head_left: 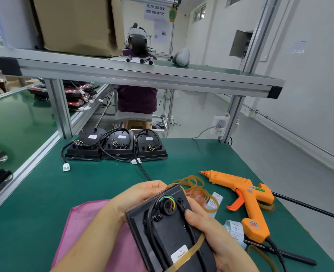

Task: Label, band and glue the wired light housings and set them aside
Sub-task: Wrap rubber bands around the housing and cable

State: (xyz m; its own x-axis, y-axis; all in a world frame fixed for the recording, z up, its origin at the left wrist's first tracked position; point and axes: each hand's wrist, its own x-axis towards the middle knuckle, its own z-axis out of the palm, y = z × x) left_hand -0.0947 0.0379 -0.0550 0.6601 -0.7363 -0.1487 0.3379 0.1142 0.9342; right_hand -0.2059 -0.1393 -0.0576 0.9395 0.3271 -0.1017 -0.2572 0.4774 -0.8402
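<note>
Both hands hold the black light housing [168, 232] low at 6 o'clock, above the tabletop [103, 183]. The left hand [140, 195] has its fingers curled round the far edge, and the right hand [211, 232] wraps the side with its thumb pressing the back. It looks like stiff, light, smooth plastic, best gripped by the rims, clear of the loose wires [168, 199] and rubber band [191, 251].
</note>
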